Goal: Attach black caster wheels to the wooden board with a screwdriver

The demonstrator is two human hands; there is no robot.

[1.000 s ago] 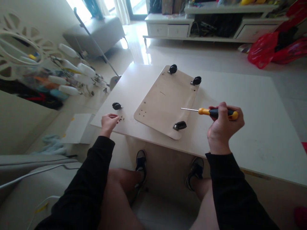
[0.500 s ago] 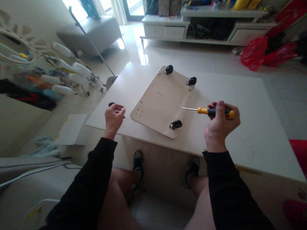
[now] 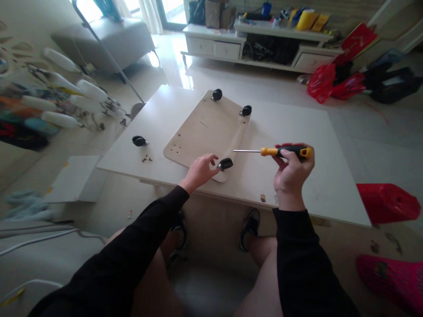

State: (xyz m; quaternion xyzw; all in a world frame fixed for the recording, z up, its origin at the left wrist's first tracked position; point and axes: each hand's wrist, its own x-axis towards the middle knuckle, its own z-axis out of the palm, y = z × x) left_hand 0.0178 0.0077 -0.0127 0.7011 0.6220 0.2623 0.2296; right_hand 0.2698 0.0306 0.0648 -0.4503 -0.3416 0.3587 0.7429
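Note:
A pale wooden board [image 3: 198, 132] with rounded corners lies at an angle on the white table. Three black casters stand on it: a far one [image 3: 217, 94], one on the right [image 3: 246, 110] and a near one [image 3: 226, 164]. My left hand [image 3: 200, 171] is at the near caster, thumb and forefinger curved with a gap between them; whether they touch it I cannot tell. In my right hand [image 3: 294, 169] is a yellow-and-black screwdriver [image 3: 272, 151], its shaft pointing left over the board's edge. Small holes mark the board's left corner, which bears no caster.
A loose caster [image 3: 139, 141] lies on the table [image 3: 297, 132] left of the board, with several small screws [image 3: 147, 158] near it. A small cartoon sticker [image 3: 262, 198] is by the front edge. A red stool [image 3: 390, 202] stands to the right of the table.
My left hand has moved right, from beside the loose caster to the near caster on the board, uncovering the screws. The view has shifted right; the screwdriver remains in my right hand.

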